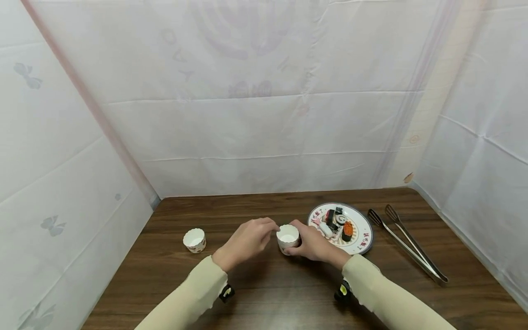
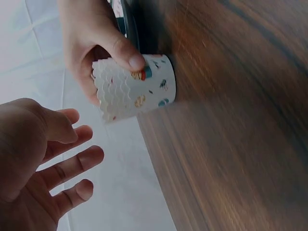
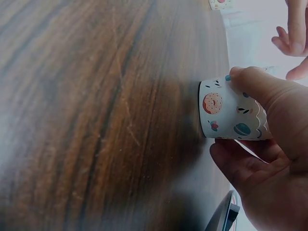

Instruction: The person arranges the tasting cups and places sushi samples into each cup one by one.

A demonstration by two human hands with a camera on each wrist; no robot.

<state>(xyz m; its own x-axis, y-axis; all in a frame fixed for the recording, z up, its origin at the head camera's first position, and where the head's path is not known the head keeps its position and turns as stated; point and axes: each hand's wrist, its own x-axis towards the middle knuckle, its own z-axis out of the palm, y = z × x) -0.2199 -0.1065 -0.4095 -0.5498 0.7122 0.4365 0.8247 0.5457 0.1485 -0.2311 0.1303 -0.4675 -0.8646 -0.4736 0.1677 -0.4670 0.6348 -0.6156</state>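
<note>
White cloth (image 1: 264, 128) with faint printed motifs hangs behind the worktop and along both its sides. The dark wood-grain worktop (image 1: 268, 311) fills the space below. Two pale sleeves (image 1: 189, 295) reach in over its near edge. On the right lies a round white plate (image 1: 354, 217) with a dark rim and red lettering, and just beside it rest metal tongs (image 1: 408, 248), their arms apart. The right hand (image 1: 315, 243), left of the plate, grips a patterned paper cup (image 1: 287, 236), thumb on one side and fingers on the other; the cup is upright, near the middle of the worktop. The left hand (image 1: 249, 240) is near its scalloped rim, fingers spread and loosely bent, holding nothing. A second paper cup (image 1: 195, 240) stands well apart to the left. Smallest are the sushi pieces (image 1: 348, 232) on the plate, one topped in orange.
</note>
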